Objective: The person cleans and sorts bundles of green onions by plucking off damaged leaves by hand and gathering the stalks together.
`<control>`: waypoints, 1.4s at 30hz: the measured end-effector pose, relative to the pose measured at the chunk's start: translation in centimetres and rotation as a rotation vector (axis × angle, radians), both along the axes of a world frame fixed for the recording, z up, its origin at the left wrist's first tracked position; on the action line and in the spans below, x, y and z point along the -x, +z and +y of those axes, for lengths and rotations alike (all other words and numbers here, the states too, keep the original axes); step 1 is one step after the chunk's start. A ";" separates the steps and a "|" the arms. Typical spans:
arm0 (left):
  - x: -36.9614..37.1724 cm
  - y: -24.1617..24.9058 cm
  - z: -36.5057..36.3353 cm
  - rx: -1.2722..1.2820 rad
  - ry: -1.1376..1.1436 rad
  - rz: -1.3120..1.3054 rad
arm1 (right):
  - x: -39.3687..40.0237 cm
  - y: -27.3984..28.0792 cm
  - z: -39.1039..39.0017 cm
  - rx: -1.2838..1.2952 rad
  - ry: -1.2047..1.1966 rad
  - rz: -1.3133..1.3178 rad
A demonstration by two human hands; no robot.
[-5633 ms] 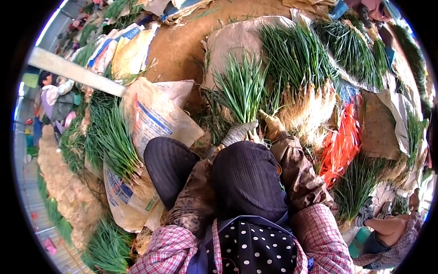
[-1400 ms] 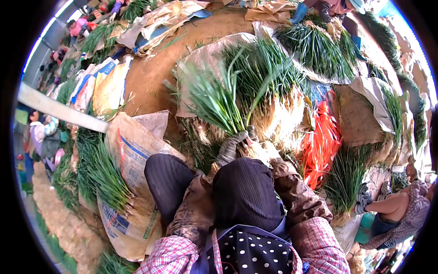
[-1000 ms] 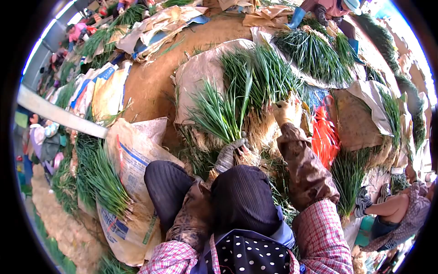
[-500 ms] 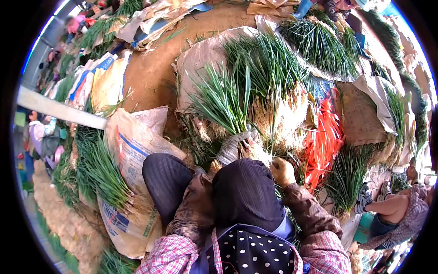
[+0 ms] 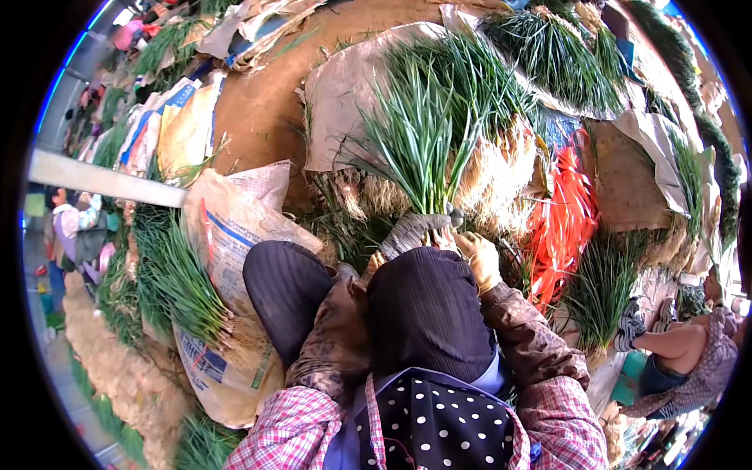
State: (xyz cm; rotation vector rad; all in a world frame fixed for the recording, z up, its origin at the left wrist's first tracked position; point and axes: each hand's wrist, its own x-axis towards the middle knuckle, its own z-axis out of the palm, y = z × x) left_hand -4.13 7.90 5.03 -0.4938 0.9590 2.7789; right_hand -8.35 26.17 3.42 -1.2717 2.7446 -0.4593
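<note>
Right hand (image 5: 479, 258) moved beside the green bunch (image 5: 423, 145), grip unclear; left fingers (image 5: 431, 222) clamp its base.

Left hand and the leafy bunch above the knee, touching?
Touching. The head view shows the left hand closed around the lower stalks of the leafy bunch.

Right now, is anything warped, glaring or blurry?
In the head view, the scene bends into a circle with black corners; strong light nearly washes out the pale roots; the red strips shine brightly; the pink-clad person at upper left is blurred; the held green bunch looks fairly sharp.
</note>
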 end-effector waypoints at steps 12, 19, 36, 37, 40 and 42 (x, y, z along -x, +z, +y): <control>-0.7 0.9 -0.4 -0.078 0.142 -0.086 | 8.4 -4.9 -6.8 1.008 -0.158 -1.823; -0.8 0.6 -0.5 -0.210 0.222 -0.129 | 6.1 0.5 -8.2 1.134 -0.395 -1.669; -1.2 -1.1 -1.4 -0.021 -0.090 0.004 | 7.4 -5.3 -3.1 -0.532 -0.139 -0.337; -1.2 -0.6 -1.5 0.046 -0.095 -0.001 | 7.0 -0.8 -3.6 -0.488 -0.143 -0.351; -0.4 0.3 -1.4 -0.126 -0.181 -0.219 | 7.0 3.6 -3.4 0.126 -0.104 -0.318; -0.6 1.2 -0.9 -0.016 -0.129 -0.202 | 9.0 4.4 -5.2 0.307 -0.092 -0.235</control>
